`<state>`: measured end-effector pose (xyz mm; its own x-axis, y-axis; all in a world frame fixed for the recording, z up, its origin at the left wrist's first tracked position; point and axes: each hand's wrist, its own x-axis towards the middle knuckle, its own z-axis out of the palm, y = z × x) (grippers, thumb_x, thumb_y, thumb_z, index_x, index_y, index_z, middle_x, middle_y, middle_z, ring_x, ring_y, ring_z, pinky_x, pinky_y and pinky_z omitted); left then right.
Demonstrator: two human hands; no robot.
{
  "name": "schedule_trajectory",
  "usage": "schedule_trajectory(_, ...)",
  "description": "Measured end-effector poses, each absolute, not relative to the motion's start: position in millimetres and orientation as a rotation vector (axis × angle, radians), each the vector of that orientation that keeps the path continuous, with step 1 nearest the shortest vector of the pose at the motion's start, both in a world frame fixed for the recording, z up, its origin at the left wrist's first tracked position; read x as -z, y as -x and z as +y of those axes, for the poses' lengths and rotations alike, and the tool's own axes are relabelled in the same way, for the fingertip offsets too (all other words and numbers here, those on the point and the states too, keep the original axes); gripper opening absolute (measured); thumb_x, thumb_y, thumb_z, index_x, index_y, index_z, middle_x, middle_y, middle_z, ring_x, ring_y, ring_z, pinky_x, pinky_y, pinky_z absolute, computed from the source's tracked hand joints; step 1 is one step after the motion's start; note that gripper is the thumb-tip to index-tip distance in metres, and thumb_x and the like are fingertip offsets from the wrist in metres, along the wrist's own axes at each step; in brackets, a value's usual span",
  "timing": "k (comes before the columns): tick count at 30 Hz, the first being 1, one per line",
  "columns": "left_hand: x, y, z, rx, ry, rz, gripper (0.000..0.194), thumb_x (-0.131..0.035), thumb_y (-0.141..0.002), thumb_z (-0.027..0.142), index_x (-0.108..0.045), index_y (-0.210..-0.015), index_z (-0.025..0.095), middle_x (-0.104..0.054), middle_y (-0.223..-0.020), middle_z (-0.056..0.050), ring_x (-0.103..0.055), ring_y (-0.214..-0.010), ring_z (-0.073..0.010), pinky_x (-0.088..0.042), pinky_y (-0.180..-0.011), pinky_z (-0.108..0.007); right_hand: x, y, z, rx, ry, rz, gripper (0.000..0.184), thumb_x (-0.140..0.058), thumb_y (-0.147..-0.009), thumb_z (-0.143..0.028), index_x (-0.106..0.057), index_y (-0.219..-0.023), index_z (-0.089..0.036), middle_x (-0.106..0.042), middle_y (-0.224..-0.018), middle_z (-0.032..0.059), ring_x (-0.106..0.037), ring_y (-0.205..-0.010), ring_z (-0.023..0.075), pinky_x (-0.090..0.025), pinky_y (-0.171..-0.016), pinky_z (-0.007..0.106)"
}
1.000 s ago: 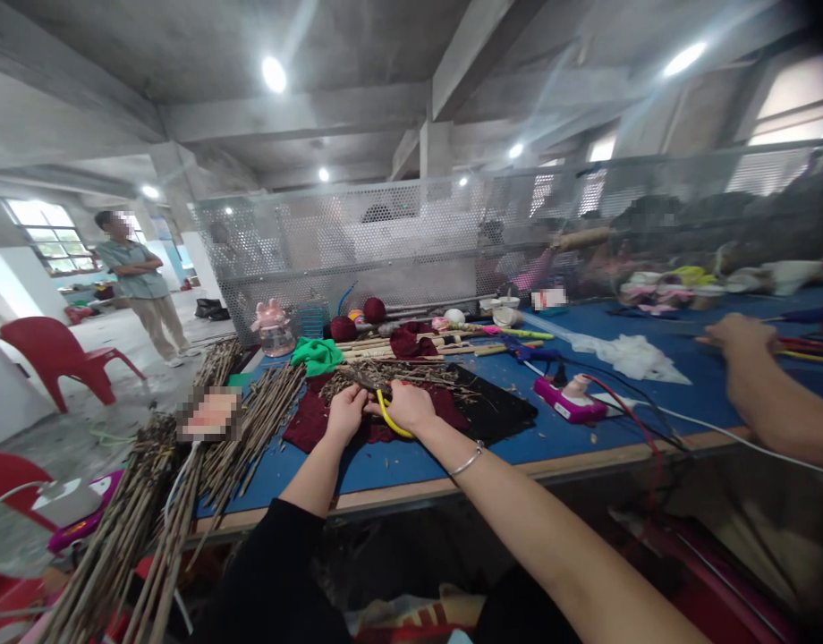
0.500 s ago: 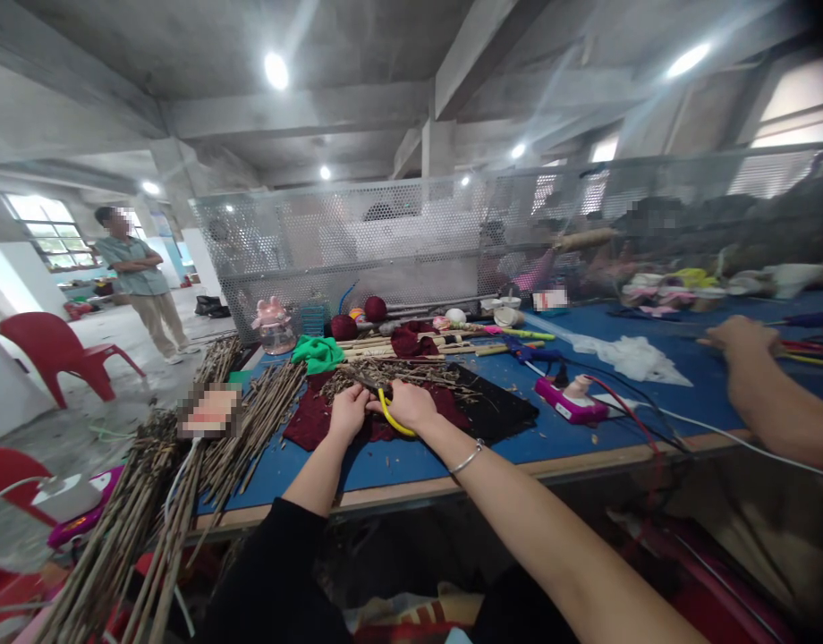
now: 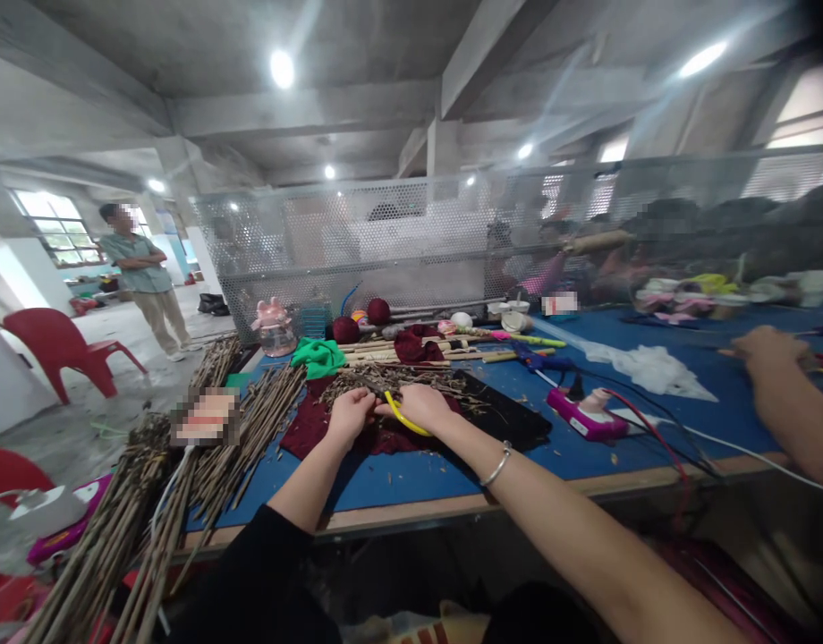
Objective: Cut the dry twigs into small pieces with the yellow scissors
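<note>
My right hand [image 3: 421, 407] is closed around a pair of yellow-handled scissors [image 3: 402, 416], whose dark blades point up and left. Close beside it, my left hand [image 3: 351, 417] has its fingers pinched together near the blades. What those fingers hold is too small to make out, perhaps a piece of twig. Just behind both hands lies a heap of short dry twigs [image 3: 445, 383], spread over a dark red cloth [image 3: 304, 434] and a black cloth [image 3: 519, 425] on the blue tabletop [image 3: 385, 478].
Long bundles of dry stalks [image 3: 250, 438] lie at the left. Behind the heap are a green cloth [image 3: 319, 356], dark red balls [image 3: 377, 311] and sticks. To the right sit a blue glue gun [image 3: 542, 358], a purple power strip [image 3: 586, 416] with cables, and another person's hand [image 3: 770, 349].
The yellow handle and my right hand have shifted slightly right and down. The view has turned a little. My left hand stays beside the blades.
</note>
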<state>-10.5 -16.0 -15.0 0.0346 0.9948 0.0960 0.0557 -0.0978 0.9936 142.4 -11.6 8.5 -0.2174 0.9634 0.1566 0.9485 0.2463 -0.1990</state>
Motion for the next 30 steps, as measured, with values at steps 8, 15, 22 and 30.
schedule_trajectory(8, -9.6, 0.7, 6.2, -1.349, -1.191, 1.154, 0.027, -0.064, -0.063, 0.033, -0.057, -0.081, 0.014, -0.063, -0.067, -0.003, -0.058, -0.054, -0.0119, -0.036, -0.04, -0.017, -24.5, -156.5, 26.8, 0.087, 1.611, -2.161, 0.051, -0.039, -0.074, -0.065, -0.06, -0.083, -0.02, -0.063, -0.086, 0.008, -0.058, -0.082, 0.0208, -0.038, -0.07, 0.025)
schedule_trajectory(15, 8.8, 12.8, 21.8, -1.469, -1.172, 1.115, 0.029, -0.068, -0.059, 0.033, -0.057, -0.079, 0.015, -0.058, -0.058, 0.002, -0.052, -0.045, -0.0083, -0.04, -0.042, -0.018, 2.0, -160.4, 27.4, -0.042, 1.475, -2.123, 0.051, -0.053, -0.07, -0.057, -0.049, -0.1, -0.016, -0.054, -0.098, 0.0086, -0.049, -0.094, 0.0214, -0.037, -0.078, 0.028)
schedule_trajectory(22, 4.4, 5.9, 11.9, -1.39, -1.174, 1.064, 0.024, -0.069, -0.058, 0.03, -0.055, -0.069, 0.014, -0.054, -0.05, 0.004, -0.051, -0.042, -0.0076, -0.041, -0.041, -0.018, 2.9, -154.7, 19.1, -0.205, 1.352, -2.238, 0.058, -0.061, -0.064, -0.053, -0.043, -0.106, -0.017, -0.049, -0.102, 0.0083, -0.044, -0.096, 0.0228, -0.036, -0.082, 0.035)
schedule_trajectory(30, 4.3, 4.5, 7.1, -1.413, -1.088, 1.072, 0.024, -0.071, -0.056, 0.027, -0.057, -0.068, 0.013, -0.06, -0.058, 0.002, -0.053, -0.045, -0.0076, -0.044, -0.045, -0.019, 3.0, -147.3, 16.0, -0.19, 1.25, -2.219, 0.056, -0.064, -0.062, -0.051, -0.044, -0.101, -0.017, -0.048, -0.103, 0.0114, -0.044, -0.095, 0.0259, -0.036, -0.082, 0.039)
